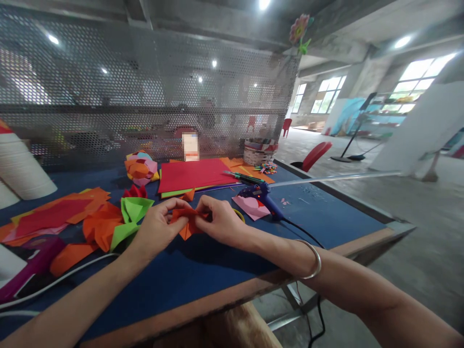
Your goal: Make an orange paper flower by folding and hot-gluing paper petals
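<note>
A folded orange paper piece (188,221) is pinched between both hands just above the blue table (203,270). My left hand (155,226) grips its left side with thumb and fingers closed. My right hand (221,220) pinches its right side; a silver bangle sits on that wrist. A blue glue gun (261,195) rests on a pink paper piece just right of my right hand. Green folded paper (133,212) and orange folded pieces (100,226) lie left of my left hand.
A stack of red and orange paper sheets (195,175) lies at the back, with scissors (242,177) on it and a small basket (259,151) behind. A paper flower ball (141,168), loose sheets (54,212) at left, a perforated metal screen (145,96) behind.
</note>
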### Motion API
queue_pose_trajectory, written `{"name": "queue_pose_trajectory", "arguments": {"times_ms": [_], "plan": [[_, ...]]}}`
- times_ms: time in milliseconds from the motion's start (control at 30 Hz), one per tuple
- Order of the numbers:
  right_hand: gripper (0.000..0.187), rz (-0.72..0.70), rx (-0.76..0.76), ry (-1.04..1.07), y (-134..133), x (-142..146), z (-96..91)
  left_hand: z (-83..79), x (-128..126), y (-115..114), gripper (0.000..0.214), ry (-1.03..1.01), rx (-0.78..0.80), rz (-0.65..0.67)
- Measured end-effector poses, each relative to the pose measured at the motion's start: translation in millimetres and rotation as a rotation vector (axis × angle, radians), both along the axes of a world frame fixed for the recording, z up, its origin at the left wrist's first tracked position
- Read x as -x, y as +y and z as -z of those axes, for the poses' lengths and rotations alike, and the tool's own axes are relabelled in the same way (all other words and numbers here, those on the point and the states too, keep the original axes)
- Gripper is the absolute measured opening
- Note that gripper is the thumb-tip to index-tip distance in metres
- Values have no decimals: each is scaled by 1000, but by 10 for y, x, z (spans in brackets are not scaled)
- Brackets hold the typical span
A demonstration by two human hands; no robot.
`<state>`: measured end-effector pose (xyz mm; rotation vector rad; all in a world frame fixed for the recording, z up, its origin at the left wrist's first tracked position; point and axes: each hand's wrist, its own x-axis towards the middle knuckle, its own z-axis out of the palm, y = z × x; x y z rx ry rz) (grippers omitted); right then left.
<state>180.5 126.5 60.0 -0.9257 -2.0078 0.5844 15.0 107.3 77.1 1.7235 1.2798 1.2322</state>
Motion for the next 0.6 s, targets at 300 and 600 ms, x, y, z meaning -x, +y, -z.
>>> {"name": "queue_pose_trajectory", "arguments": {"times_ms": [300,600], "plan": [[5,-21,63,76,41,-9,34,-12,49,19,26,-39,27,-7],[9,-77,-64,156,39,-2,11,-14,58,13,35,-151,111,15]]}}
